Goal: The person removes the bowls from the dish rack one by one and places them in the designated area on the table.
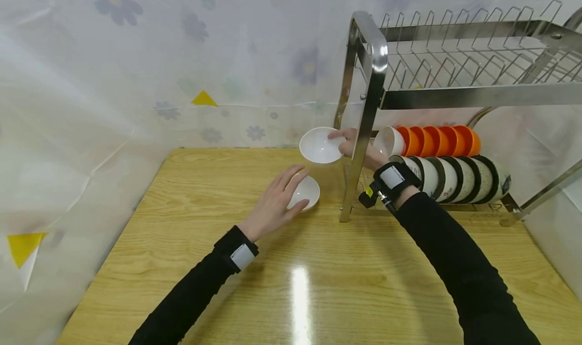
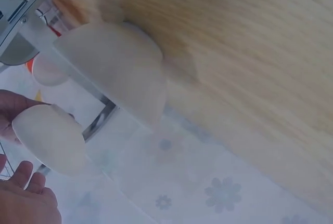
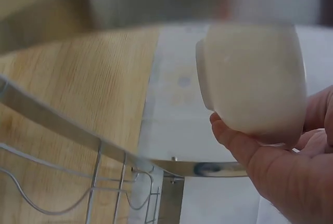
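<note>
Wood-grained table [image 1: 191,193] against flower-printed sheeting [image 1: 254,57], white bowl [image 1: 316,145] in right grip [image 1: 349,142]

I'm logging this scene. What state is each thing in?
Held bowl, raised
Right hand, gripping held bowl
Lower bowl, upright
Left hand, fingers extended over lower bowl
Rack, standing upright
Racked white bowl, on edge
Orange bowls, rowed on edge
Patterned bowls, rowed on edge

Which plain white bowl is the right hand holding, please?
The upper bowl, just outside the rack; the lower bowl is by the left hand, the third inside.
</note>
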A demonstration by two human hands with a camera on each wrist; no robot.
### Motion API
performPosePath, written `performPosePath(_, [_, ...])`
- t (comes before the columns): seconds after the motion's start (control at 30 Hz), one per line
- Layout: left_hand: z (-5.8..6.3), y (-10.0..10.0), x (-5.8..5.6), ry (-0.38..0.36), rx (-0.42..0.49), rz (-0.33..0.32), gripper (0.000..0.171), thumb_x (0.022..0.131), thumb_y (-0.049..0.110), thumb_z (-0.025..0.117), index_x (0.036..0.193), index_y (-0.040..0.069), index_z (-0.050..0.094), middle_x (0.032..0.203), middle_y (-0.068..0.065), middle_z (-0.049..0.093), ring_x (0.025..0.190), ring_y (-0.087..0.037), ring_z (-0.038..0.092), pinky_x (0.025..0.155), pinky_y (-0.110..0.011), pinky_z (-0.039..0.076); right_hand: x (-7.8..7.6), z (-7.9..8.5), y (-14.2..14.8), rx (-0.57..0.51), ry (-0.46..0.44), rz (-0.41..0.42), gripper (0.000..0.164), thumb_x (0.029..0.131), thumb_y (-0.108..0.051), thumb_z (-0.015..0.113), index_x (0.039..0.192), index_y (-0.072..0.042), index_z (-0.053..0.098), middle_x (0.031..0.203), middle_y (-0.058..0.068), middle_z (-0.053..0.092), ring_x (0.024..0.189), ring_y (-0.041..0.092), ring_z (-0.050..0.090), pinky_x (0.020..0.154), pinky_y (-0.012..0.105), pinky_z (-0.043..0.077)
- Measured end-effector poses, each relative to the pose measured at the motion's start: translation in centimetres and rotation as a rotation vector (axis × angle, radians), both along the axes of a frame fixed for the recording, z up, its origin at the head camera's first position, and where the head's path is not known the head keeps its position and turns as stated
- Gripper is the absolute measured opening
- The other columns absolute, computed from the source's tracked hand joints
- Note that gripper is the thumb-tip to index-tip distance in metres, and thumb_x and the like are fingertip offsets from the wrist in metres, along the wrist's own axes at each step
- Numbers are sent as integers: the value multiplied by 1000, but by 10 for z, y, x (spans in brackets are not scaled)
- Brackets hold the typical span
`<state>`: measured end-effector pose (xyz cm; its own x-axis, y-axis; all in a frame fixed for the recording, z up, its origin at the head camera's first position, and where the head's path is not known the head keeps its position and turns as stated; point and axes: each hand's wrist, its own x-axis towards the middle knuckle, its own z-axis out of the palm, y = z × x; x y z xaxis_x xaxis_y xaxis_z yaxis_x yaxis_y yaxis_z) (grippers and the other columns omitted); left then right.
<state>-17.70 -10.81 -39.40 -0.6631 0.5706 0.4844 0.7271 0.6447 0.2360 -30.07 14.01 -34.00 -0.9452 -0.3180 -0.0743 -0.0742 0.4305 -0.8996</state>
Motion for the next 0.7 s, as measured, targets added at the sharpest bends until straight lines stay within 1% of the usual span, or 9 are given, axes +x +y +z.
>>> performPosePath(0.1, [5, 4, -2, 22, -12, 13, 68, 98, 29, 68, 154, 8, 35, 157, -15, 38, 147, -30, 37, 122, -46, 38, 11, 4, 1, -17, 1, 50, 64, 79, 7, 44, 143, 8, 50, 93, 7, 58, 55, 11, 37, 50, 23, 28])
performPosePath(0.17, [7, 7, -4, 49, -30, 22, 69, 98, 29, 67, 154, 7, 35, 157, -15, 38, 149, -31, 35, 124, -44, 35, 19, 7, 1, -42, -12, 77, 63, 80, 6, 44, 144, 7, 49, 93, 10, 51, 53, 12, 30, 50, 23, 25])
performPosePath(0.2, [8, 8, -5, 62, -44, 28, 69, 98, 29, 67, 155, 6, 34, 157, -15, 39, 150, -31, 34, 125, -43, 33, 21, 8, 1, -63, -27, 84, 62, 82, 6, 44, 143, 8, 49, 93, 10, 51, 53, 12, 31, 50, 23, 25])
performPosePath(0.23, [9, 10, -6, 76, -59, 33, 69, 98, 30, 67, 154, 6, 35, 157, -15, 39, 150, -31, 33, 126, -42, 31, 23, 8, 1, -87, -45, 99, 61, 83, 6, 44, 143, 9, 48, 99, 10, 52, 54, 12, 32, 50, 23, 26])
performPosePath(0.37, [11, 15, -9, 100, -117, 47, 67, 100, 32, 64, 154, 4, 35, 157, -15, 40, 153, -30, 30, 129, -41, 25, 24, 4, -1, -118, -104, 163, 62, 85, 8, 42, 146, 10, 44, 104, 13, 55, 66, 10, 48, 57, 18, 39])
performPosePath(0.43, [11, 17, -11, 91, -130, 45, 66, 101, 33, 62, 154, 4, 35, 158, -14, 40, 153, -30, 29, 130, -41, 24, 24, 2, -1, -128, -119, 205, 63, 85, 9, 40, 147, 10, 41, 121, 18, 54, 77, 11, 53, 64, 16, 43])
performPosePath(0.5, [12, 19, -12, 79, -135, 41, 64, 102, 33, 61, 154, 4, 36, 158, -14, 41, 153, -29, 30, 130, -43, 23, 24, 0, 0, -133, -121, 232, 63, 85, 9, 39, 148, 10, 40, 130, 24, 51, 83, 12, 55, 69, 16, 47])
performPosePath(0.6, [13, 21, -15, 63, -135, 38, 59, 103, 33, 59, 151, 4, 41, 155, -13, 46, 152, -28, 34, 130, -43, 23, 25, -1, 1, -143, -129, 248, 64, 84, 10, 40, 148, 9, 41, 134, 26, 48, 85, 12, 55, 70, 15, 47])
performPosePath(0.7, [13, 23, -17, 75, -149, 32, 51, 103, 31, 59, 145, 4, 49, 147, -12, 55, 147, -27, 42, 129, -42, 24, 27, -1, -1, -149, -133, 260, 66, 82, 11, 41, 148, 8, 42, 129, 22, 48, 81, 11, 54, 67, 15, 46])
